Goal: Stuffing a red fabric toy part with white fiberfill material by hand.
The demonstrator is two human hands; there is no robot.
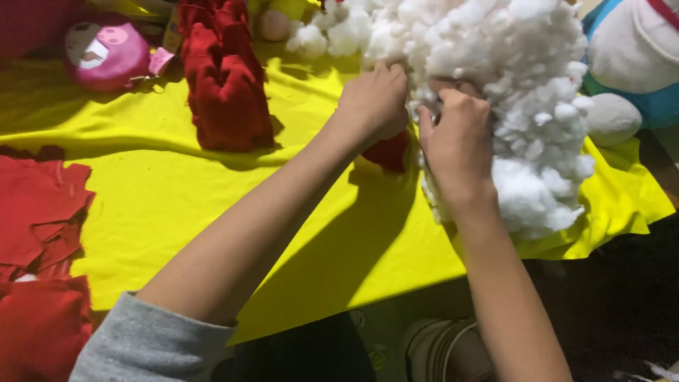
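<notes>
Both hands, left hand (373, 99) and right hand (456, 138), grip one white stuffing heap (516, 85) (over one yellow cloth (177, 191)).

Bare yellow cloth (177, 191) between red fabric pile (226, 85) and stuffing (509, 85)
</notes>
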